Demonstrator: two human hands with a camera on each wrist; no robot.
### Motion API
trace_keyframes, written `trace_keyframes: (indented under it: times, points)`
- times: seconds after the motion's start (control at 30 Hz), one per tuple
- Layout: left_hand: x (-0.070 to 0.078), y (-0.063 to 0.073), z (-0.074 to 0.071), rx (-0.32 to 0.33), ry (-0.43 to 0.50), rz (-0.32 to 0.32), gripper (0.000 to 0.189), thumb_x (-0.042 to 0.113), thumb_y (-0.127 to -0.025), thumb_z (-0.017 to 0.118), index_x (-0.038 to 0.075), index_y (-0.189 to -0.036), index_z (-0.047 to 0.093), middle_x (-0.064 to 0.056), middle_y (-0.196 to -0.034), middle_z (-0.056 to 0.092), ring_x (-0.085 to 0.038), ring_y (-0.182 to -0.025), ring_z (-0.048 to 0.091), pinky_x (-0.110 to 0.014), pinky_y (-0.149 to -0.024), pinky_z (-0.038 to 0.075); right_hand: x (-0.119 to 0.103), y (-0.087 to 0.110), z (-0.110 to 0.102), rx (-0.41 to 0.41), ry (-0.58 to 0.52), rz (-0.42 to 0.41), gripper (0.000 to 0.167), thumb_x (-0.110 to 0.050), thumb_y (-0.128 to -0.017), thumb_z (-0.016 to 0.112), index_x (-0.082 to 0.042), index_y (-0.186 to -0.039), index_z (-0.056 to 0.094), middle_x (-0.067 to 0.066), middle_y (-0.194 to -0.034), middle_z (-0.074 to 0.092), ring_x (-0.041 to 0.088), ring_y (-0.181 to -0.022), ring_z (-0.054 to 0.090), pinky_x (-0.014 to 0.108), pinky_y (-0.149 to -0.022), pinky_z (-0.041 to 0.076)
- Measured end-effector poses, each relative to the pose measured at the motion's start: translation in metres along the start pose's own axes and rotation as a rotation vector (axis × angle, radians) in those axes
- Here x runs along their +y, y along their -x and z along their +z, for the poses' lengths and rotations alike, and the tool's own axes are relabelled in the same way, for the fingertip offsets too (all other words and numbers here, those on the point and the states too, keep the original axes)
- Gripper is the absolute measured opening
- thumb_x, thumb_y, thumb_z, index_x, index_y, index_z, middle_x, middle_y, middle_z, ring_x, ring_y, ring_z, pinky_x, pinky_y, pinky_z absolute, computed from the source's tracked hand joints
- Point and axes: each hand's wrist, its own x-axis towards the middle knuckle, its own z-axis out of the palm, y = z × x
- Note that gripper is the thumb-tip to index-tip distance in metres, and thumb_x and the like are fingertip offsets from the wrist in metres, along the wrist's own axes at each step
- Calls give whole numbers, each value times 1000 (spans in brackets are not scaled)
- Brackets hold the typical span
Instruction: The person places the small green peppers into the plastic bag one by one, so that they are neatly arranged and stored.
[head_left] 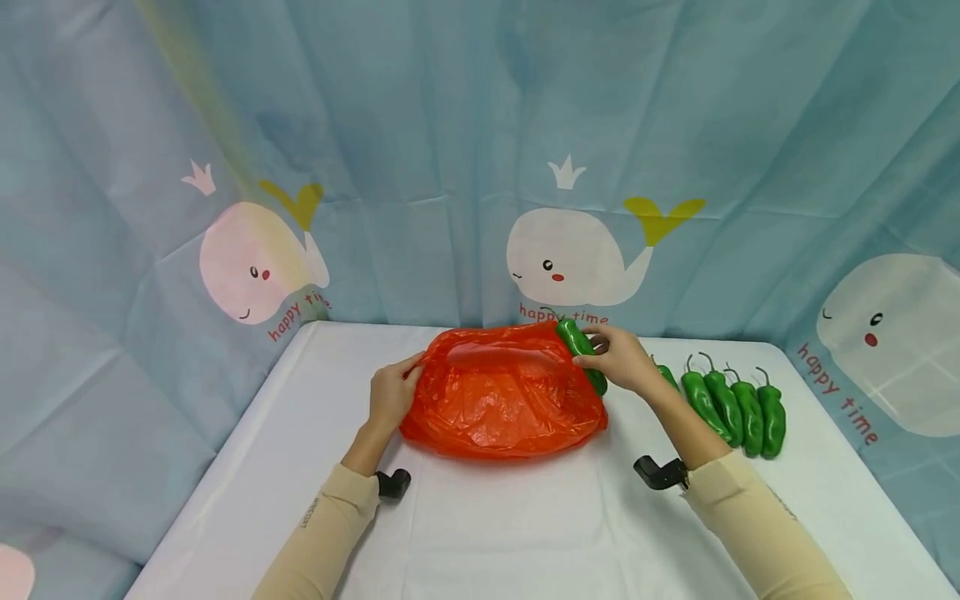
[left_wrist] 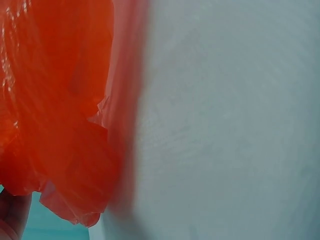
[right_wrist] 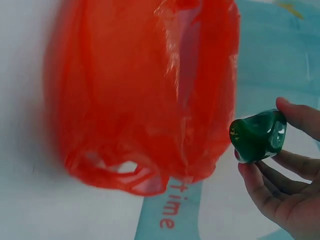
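Note:
A red plastic bag (head_left: 498, 408) lies on the white table with its mouth spread. At the bag's left edge, my left hand (head_left: 392, 393) pinches the plastic; in the left wrist view only a bit of that hand (left_wrist: 14, 214) shows beside the red film. My right hand (head_left: 621, 358) holds a green pepper (head_left: 576, 340) by its side, stem pointing up and away, over the bag's right edge. Seen from the right wrist, the pepper's blunt end (right_wrist: 256, 136) faces the camera between thumb and fingers, next to the bag (right_wrist: 135, 100).
Several more green peppers (head_left: 750, 412) lie side by side on the white table (head_left: 510, 533) to the right, one partly hidden behind my right forearm. A blue curtain (head_left: 420, 250) with whale prints stands behind the table and along its sides.

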Motion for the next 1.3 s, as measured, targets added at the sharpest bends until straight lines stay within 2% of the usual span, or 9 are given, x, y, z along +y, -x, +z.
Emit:
trace_keyframes:
  times: [0.33,0.73,0.87,1.17,1.3]
  points:
    - [0,-1,0,-1,-16,1,28,15,-95,63,6,-121,69,-16,-116,70,-35,-109,67,-46,-93,54,-21,-9,19,-2,-31,-18,60,-21,-87,73,0,-138,50,25,-121,63,36,-107,64,42,-81,59]
    - [-2,-1,1,9,-26,-13,27,15,-95,63,9,-120,70,-15,-114,71,-34,-108,67,-47,-94,54,-45,-18,54,-23,-80,-16,58,-22,-84,76,-2,-133,53,19,-119,65,29,-97,68,33,-68,61]
    - [-1,-2,1,7,-26,-13,28,15,-95,63,8,-121,69,-16,-114,71,-35,-108,67,-48,-93,54,-55,-17,66,-30,-102,-1,56,-21,-84,77,-3,-132,55,17,-117,66,27,-96,68,33,-68,61]
    - [0,-3,0,34,-26,8,25,14,-93,65,8,-116,72,-15,-111,72,-34,-105,69,-48,-88,56,-71,-17,88,-66,-114,16,55,-21,-82,79,-6,-130,58,14,-114,66,23,-92,65,31,-67,60]
    - [0,-3,0,26,-31,-4,25,15,-94,64,8,-117,72,-15,-111,72,-33,-101,70,-43,-80,57,-73,-17,96,-75,-99,12,56,-22,-81,80,-8,-131,58,13,-111,66,22,-89,64,29,-66,59]
